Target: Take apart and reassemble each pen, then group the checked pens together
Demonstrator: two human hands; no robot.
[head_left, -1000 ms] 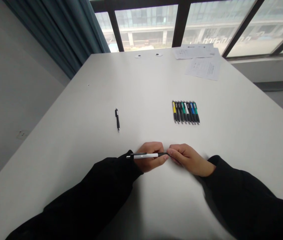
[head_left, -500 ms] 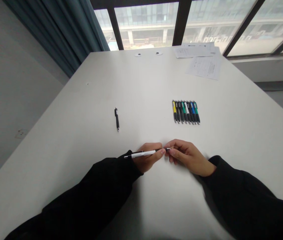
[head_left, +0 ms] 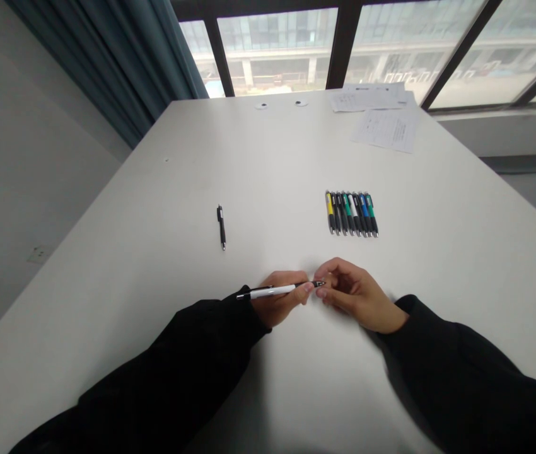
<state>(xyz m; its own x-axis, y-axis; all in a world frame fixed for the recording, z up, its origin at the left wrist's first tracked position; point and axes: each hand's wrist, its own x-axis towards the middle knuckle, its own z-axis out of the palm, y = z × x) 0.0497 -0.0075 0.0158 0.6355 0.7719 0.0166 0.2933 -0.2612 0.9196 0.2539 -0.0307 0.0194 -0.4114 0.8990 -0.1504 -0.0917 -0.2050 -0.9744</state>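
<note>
A white ballpoint pen (head_left: 272, 291) with a black grip and silver tip lies across my left hand (head_left: 283, 296). Thumb and fingers of that hand are closed on its dark grip, and the tip points right. My right hand (head_left: 357, 293) is beside the tip, its thumb and fingertips parted around it; contact with the tip cannot be made out. Farther off on the left, a black pen (head_left: 222, 228) rests on the table. To the right, several pens (head_left: 352, 214) in yellow, black, green, white and blue lie side by side in a row.
The white table (head_left: 178, 189) reaches to the windows. Paper sheets (head_left: 386, 129) lie at its far right, and two small oval pieces (head_left: 261, 106) sit near the far edge. A blue curtain (head_left: 121, 57) hangs at the left.
My right thumb and fingers have spread apart around the pen tip, which they pinched before. My left hand keeps its hold on the white pen, almost unmoved.
</note>
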